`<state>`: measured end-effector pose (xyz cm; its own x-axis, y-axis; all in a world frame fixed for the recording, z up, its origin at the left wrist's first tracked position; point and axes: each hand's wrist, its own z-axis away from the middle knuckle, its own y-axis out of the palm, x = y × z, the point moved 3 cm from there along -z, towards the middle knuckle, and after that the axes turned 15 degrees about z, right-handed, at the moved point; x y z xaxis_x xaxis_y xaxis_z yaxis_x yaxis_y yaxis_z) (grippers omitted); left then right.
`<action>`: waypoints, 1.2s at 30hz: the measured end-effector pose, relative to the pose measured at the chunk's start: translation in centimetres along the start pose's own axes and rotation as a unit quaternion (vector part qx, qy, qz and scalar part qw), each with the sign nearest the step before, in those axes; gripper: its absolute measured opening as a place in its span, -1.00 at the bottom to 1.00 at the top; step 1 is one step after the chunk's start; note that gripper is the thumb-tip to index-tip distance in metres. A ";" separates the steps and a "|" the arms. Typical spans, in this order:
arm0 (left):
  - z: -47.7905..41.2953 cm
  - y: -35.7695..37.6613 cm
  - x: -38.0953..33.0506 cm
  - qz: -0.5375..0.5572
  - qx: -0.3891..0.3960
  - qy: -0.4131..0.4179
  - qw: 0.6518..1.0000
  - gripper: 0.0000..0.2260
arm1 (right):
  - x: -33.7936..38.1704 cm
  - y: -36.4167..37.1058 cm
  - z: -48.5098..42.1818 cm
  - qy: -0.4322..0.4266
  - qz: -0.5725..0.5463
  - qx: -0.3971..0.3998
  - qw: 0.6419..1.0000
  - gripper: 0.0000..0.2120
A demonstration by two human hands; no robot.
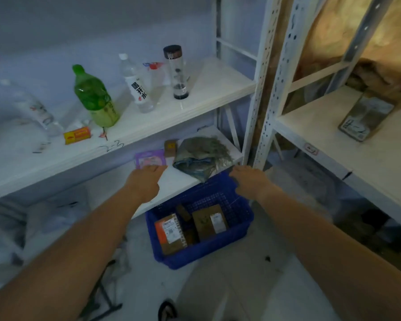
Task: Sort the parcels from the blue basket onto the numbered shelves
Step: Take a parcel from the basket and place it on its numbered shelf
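Both my hands are empty, fingers flat: left hand (146,181) by the purple packet (150,158), right hand (250,181) over the blue basket (245,218)'s far rim. Below my wrists, boxed parcels (171,232) wait for sorting.

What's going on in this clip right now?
A person reaches both arms forward over a blue basket on the floor beside white shelves. The left hand hovers at a purple packet on the lower shelf; the right hand is at the basket's far rim. Neither hand clearly holds anything. Several cardboard parcels remain in the basket.
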<state>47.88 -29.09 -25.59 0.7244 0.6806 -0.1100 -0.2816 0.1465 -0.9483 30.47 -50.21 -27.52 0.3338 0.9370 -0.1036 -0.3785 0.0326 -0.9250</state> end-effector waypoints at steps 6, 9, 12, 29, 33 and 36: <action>1.6 8.1 11.0 0.013 0.107 -0.062 0.992 -0.52 | 8.9 4.9 -5.2 -0.041 -0.062 0.107 0.992 -0.56; 0.9 13.9 16.3 0.043 0.169 -0.100 0.980 -0.59 | 12.9 9.2 -7.6 -0.032 -0.093 0.150 0.984 -0.57; 0.6 20.4 19.1 0.066 0.226 -0.106 0.966 -0.59 | 16.0 14.1 -9.4 -0.020 -0.106 0.216 0.970 -0.53; -14.0 51.9 19.5 0.500 0.128 -0.272 0.812 -0.39 | 25.4 41.8 -28.4 0.046 -0.205 0.250 0.945 -0.45; -16.6 59.0 20.1 0.552 0.097 -0.347 0.752 -0.23 | 28.0 47.9 -32.5 0.077 -0.276 0.286 0.914 -0.28; -17.6 61.5 19.7 0.597 0.116 -0.365 0.705 -0.20 | 29.2 51.6 -33.4 0.126 -0.380 0.328 0.856 -0.10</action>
<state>55.90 -19.29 -91.28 -0.6096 0.5936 -0.5254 -0.5727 -0.7880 -0.2258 49.57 -32.76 -90.46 0.8434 0.4562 0.2838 -0.3451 0.8649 -0.3646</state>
